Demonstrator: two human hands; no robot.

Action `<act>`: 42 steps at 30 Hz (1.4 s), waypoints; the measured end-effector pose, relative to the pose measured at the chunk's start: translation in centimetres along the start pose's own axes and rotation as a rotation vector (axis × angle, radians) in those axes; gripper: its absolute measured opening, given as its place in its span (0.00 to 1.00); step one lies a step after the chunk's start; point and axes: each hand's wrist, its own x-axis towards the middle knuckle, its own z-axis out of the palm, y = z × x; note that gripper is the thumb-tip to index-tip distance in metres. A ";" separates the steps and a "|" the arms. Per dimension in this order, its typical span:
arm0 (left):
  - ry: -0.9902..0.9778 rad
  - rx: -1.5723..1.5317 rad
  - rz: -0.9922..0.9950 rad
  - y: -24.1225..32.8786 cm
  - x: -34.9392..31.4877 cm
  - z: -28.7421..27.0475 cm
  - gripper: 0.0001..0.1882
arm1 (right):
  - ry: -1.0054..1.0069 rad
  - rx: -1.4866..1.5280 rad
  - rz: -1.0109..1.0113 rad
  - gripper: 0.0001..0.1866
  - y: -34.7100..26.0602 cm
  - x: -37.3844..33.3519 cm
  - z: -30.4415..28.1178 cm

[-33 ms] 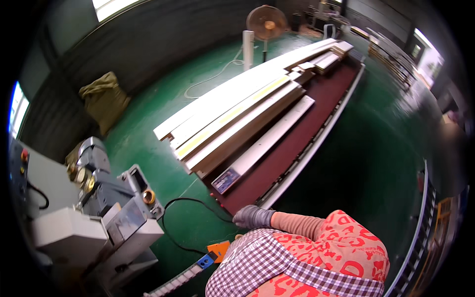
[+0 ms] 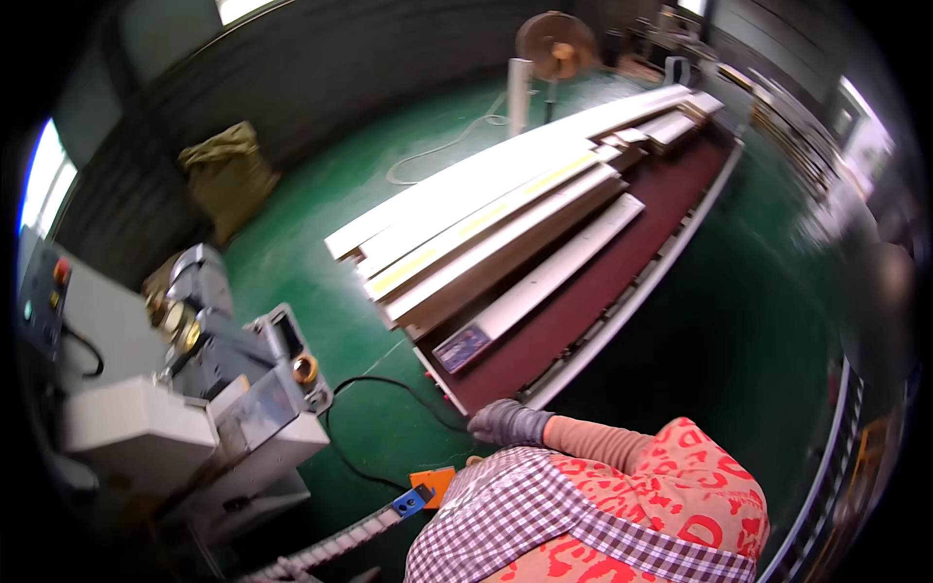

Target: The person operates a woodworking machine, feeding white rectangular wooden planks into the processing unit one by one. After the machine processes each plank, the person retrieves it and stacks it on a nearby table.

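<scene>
My right hand [image 2: 508, 424], in a grey glove, is at the near end of a long table [image 2: 530, 347] with a dark red top. Its fingers curl in at the table's near edge. My left hand is out of sight. Close beyond the right hand, a single long white board [image 2: 554, 277] with a printed label [image 2: 462, 348] on its near end lies on the red top. Left of it rests a stack of long white boards [image 2: 486, 209] with brown sides, and shorter pieces [image 2: 671, 131] lie at the far end.
A grey machine [image 2: 224, 364] with a motor stands at left, near a black cable [image 2: 374, 381] on the green floor. By my apron are an orange block [image 2: 434, 483] and a blue-ended strip [image 2: 408, 502]. A sack [image 2: 228, 180], a standing fan [image 2: 556, 47] and a metal rack [image 2: 826, 466] stand farther out.
The view has swung slightly, so the table, boards and machine appear farther right. My right hand stays at the table's near end.
</scene>
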 end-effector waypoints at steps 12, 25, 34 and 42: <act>-0.172 0.110 -0.306 -2.7 1.6 -1.1 0.51 | 0.057 0.007 -0.222 0.10 -0.5 3.4 1.0; -0.680 0.654 -0.599 -13.9 13.5 -2.0 0.57 | 0.031 0.020 -0.151 0.11 -1.1 5.0 -0.2; -0.977 0.603 -0.658 -18.3 13.8 -0.1 0.61 | -0.010 0.132 0.092 0.11 5.5 3.4 1.7; -0.883 0.366 -0.590 -12.8 7.3 -3.7 0.50 | -0.036 0.165 -0.070 0.11 2.6 5.7 0.7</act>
